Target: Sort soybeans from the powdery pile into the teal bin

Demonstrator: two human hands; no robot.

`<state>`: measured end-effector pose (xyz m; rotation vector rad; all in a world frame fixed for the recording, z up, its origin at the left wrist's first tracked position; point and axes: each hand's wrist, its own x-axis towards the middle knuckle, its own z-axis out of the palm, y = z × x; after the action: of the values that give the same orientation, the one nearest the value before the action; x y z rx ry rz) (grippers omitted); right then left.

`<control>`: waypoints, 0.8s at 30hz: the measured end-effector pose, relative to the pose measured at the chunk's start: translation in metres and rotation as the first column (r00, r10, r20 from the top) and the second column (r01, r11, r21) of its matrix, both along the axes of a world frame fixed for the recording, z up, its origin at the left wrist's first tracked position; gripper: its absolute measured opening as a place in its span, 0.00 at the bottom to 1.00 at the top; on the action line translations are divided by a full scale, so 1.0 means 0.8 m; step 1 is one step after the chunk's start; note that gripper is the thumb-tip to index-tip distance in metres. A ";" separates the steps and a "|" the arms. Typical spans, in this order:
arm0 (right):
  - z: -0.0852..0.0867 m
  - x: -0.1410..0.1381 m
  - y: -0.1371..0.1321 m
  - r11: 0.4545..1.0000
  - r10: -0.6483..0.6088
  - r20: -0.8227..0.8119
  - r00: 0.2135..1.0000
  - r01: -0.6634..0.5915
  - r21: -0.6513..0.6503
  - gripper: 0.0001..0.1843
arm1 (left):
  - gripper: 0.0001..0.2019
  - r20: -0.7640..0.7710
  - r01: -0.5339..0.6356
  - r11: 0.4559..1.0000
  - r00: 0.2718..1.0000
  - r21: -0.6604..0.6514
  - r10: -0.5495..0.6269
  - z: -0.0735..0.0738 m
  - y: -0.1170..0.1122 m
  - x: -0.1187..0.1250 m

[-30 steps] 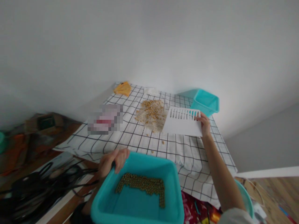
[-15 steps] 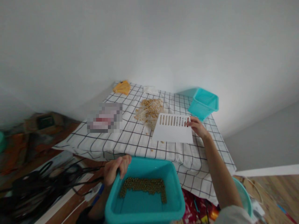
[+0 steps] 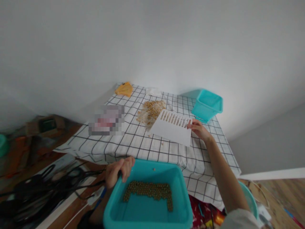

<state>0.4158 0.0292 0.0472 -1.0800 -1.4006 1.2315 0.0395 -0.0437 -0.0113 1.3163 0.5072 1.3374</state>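
My right hand pinches the upper right corner of a white slotted plastic board, which stands tilted on the checked tablecloth. Just beyond its left side lies a heap of pale yellow beans, mixed with lighter bits; the board hides part of it. My left hand is closed over the left rim of a teal plastic basin, held against the front edge of the table. Brownish-green beans lie in a band on the basin's floor, and a single pale one shows near its far wall.
A smaller teal container stands at the table's right back. At the back left are a yellow cloth-like item and a white folded piece. A blurred-out object lies left. Black cables crowd the lower left.
The board has turned, its right side dropping and its left edge moving closer to the heap. My right hand shifted slightly left. A pale bean now shows inside the basin, which moved slightly.
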 end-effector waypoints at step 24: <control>0.001 0.004 0.001 0.994 -0.110 0.034 0.993 0.109 0.030 0.10 | 0.29 0.085 0.053 0.991 0.994 0.119 -0.063 0.004 0.009 0.003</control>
<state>0.4193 0.0296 0.0482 -1.1488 -1.3634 1.1158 0.0415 -0.0364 -0.0085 1.3496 0.3311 1.3877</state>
